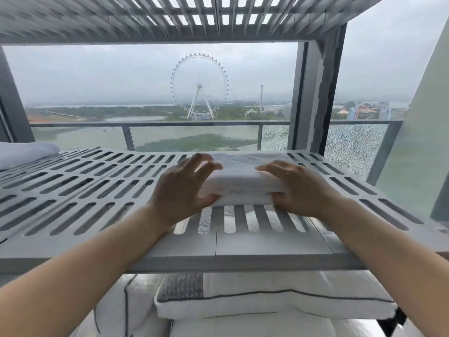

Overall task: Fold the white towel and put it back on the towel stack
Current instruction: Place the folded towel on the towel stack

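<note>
A folded white towel [243,177] lies flat on a grey slotted shelf [97,181], almost dead centre and a touch toward 3 o'clock, its long side running left to right. Several layers show along its near edge; I cannot tell whether they are folds of one towel or more than one.

The left hand [182,190] is at the towel's 9 o'clock end – fingers spread wide and slightly arched, only their tips near the top surface, thumb against the lower near edge. It looks loose rather than clamped. The right hand [296,188] is at the 3 o'clock end, fingers laid over the top and thumb tucked round the near edge, so it holds that end between them.

At 9 o'clock, at the edge of the shelf, sits part of another rolled or folded towel [21,154], well apart. At 6 o'clock, under the shelf, lie striped towels [267,302]. A second slotted shelf [170,18] spans 12 o'clock, and behind the glass stand a railing [194,124] and a big wheel [199,90].
</note>
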